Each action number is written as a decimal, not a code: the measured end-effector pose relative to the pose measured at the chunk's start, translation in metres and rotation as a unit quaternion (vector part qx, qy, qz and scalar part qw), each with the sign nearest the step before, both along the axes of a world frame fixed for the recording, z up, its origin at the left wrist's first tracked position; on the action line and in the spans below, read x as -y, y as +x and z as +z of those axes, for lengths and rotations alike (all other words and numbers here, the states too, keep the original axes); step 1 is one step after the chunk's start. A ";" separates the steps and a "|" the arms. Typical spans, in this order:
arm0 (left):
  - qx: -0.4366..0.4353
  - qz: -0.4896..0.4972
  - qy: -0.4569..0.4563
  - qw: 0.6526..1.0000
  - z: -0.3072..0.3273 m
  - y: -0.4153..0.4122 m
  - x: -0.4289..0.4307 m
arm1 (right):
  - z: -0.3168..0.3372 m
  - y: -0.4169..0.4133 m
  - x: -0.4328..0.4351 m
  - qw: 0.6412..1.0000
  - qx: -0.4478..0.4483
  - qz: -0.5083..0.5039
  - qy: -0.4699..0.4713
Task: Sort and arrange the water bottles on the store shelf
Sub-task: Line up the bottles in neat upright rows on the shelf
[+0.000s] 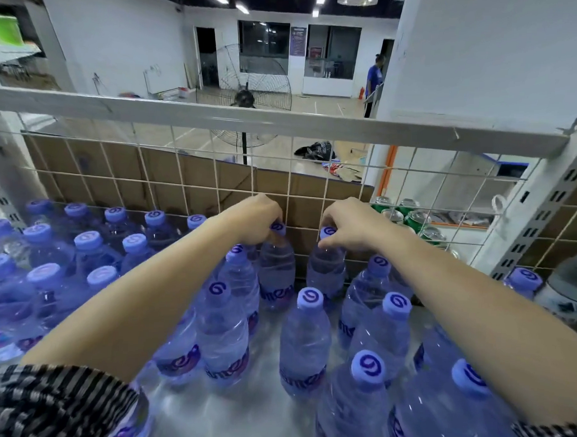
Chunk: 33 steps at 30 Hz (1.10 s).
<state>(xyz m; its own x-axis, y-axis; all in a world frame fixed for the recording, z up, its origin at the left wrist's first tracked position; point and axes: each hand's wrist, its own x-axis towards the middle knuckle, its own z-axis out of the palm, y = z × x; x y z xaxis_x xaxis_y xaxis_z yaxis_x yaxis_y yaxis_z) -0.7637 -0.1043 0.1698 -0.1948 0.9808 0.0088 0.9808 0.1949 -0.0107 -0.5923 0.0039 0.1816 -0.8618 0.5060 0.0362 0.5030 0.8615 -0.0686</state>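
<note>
Shelf (241, 409), viewed from its front edge: a pale metal deck closed at the back by a wire grid (184, 169) under a white rail (284, 123), with a slotted upright (542, 214) at the right rear corner. Cardboard (118, 170) stands behind the grid along the left and middle of the back edge. Beyond it are a fan (252, 83) and a person (373, 80) in blue near the far wall.

Bottles: clear, upright, with purple caps and labels. A dense block (46, 275) fills the left half of the shelf from back edge to front edge. Looser rows occupy the middle and right, with bare deck between them toward the front edge.

Both forearms reach from the front corners toward the middle of the back edge; the sleeves are striped.

Left hand (261, 217): fingers curled down around the cap of bottle A (276, 267), gripping it. Right hand (349, 223): thumb and fingers pinching the cap of bottle B (324, 268). A and B stand upright, near each other but apart, just in front of the grid at mid back edge. Their bases are partly hidden by nearer bottles.

Cans (414, 219): green, clustered at the right end of the back edge; which side of the grid they are on cannot be told
</note>
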 end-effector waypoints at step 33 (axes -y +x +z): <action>0.036 -0.047 0.093 0.994 0.009 0.062 0.051 | -0.006 0.043 0.017 0.994 0.095 -0.035 0.051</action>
